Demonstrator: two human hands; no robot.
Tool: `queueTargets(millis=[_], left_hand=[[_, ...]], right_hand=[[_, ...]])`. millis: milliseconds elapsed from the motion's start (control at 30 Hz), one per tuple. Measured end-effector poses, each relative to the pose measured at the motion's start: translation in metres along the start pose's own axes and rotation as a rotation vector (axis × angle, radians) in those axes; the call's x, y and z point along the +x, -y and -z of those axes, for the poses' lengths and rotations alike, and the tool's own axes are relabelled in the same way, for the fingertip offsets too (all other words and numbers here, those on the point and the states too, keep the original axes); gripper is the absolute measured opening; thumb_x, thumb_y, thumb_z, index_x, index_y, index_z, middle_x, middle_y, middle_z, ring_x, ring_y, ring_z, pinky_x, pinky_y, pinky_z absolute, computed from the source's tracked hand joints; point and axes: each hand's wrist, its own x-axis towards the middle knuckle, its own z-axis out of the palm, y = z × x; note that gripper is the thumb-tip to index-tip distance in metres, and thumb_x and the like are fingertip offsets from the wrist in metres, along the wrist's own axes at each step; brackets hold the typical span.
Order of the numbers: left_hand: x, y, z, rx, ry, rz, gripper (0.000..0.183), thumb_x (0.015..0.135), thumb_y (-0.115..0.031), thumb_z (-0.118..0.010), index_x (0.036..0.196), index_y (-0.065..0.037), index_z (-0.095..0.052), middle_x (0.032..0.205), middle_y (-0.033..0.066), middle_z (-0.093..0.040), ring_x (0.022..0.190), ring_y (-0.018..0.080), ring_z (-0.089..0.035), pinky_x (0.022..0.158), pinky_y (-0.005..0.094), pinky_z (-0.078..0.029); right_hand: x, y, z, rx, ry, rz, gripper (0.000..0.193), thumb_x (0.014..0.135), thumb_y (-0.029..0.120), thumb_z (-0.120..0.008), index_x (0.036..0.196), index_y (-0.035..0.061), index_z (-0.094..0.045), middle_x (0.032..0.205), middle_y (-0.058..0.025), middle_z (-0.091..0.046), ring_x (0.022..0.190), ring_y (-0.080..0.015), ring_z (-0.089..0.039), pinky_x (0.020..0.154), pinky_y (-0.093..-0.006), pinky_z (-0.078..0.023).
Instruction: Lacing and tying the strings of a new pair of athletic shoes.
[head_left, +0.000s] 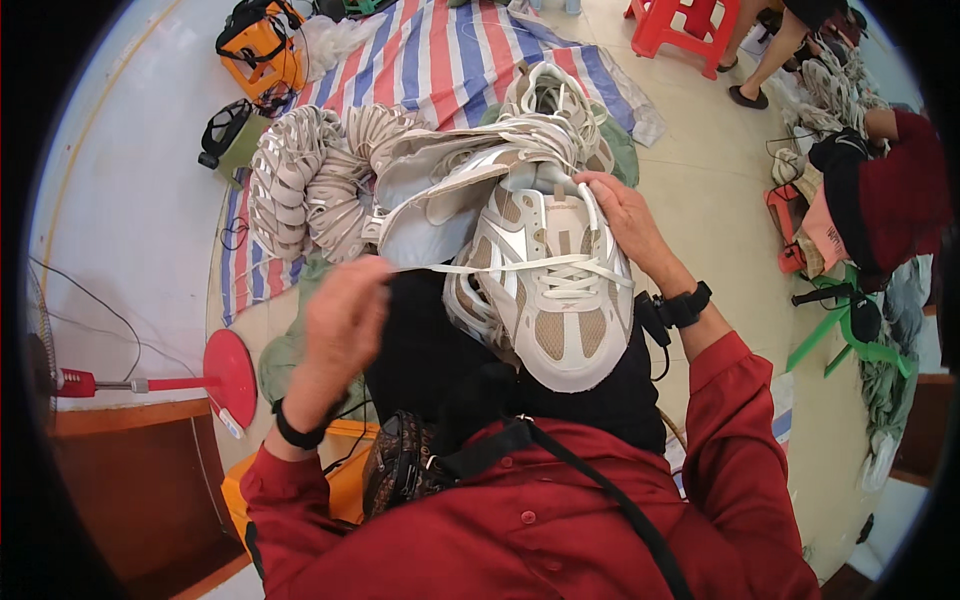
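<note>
Shoelace (470, 269) seemingly between blurred left fingers (366, 278)

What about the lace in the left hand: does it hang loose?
No, the lace stretches nearly straight across from the shoe to the left hand.

Informal shoe workshop, as indicated by a laced upper (565, 350) before one worker (560, 510); coiled rows of uppers (280, 195) near the left edge of a striped sheet (480, 50) on tiled floor (720, 250); and, beyond the sheet's right edge, a second worker (910, 210) beside heaped pale pieces (825, 85).
</note>
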Motion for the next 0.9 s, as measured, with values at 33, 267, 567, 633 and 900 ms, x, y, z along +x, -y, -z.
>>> queueTargets(millis=[33,267,567,633,900], left_hand=[[0.005,-0.019,-0.013,-0.162,0.085,-0.028,0.03,0.08,0.004,-0.061,0.109,-0.003,-0.063,0.109,0.015,-0.064,0.1,0.0322,-0.063,0.089,0.0377,-0.049],[0.03,-0.074,-0.101,-0.281,0.255,-0.231,0.042,0.072,-0.008,-0.067,0.113,-0.007,-0.061,0.12,0.0137,-0.055,0.098,0.0303,-0.058,0.079,0.0379,-0.052],[0.017,-0.079,-0.118,-0.159,0.193,-0.357,0.049,0.066,-0.008,-0.069,0.114,-0.003,-0.061,0.116,0.0131,-0.054,0.091,0.0265,-0.056,0.076,0.0361,-0.05],[0.017,-0.078,-0.119,-0.159,0.191,-0.367,0.049,0.066,-0.008,-0.069,0.114,-0.002,-0.061,0.116,0.0132,-0.054,0.09,0.0264,-0.056,0.076,0.0359,-0.05],[0.025,-0.068,-0.115,-0.283,0.19,-0.303,0.046,0.069,-0.005,-0.068,0.114,-0.005,-0.06,0.111,0.0135,-0.056,0.097,0.0268,-0.058,0.079,0.0371,-0.05]], right_hand=[[-0.002,0.0,-0.001,-0.052,-0.083,0.077,0.024,0.097,0.017,-0.049,0.109,0.002,-0.063,0.11,-0.0097,-0.063,0.1,-0.0198,-0.06,0.088,-0.0296,-0.046],[-0.036,0.049,0.004,-0.311,-0.223,0.446,0.021,0.081,-0.002,-0.062,0.101,0.0043,-0.064,0.099,-0.0111,-0.06,0.088,-0.0228,-0.061,0.071,-0.0309,-0.05],[-0.06,0.066,0.011,-0.607,0.121,0.532,0.021,0.076,0.0,-0.066,0.096,0.0062,-0.065,0.088,-0.0088,-0.055,0.083,-0.0274,-0.057,0.068,-0.0363,-0.048],[-0.059,0.071,0.012,-0.625,0.158,0.513,0.02,0.076,0.001,-0.066,0.095,0.0065,-0.064,0.086,-0.0085,-0.054,0.083,-0.0274,-0.056,0.069,-0.0366,-0.048],[-0.051,0.081,0.014,-0.592,0.261,0.371,0.017,0.079,0.004,-0.065,0.095,0.008,-0.062,0.086,-0.0075,-0.053,0.085,-0.0272,-0.055,0.072,-0.0368,-0.047]])
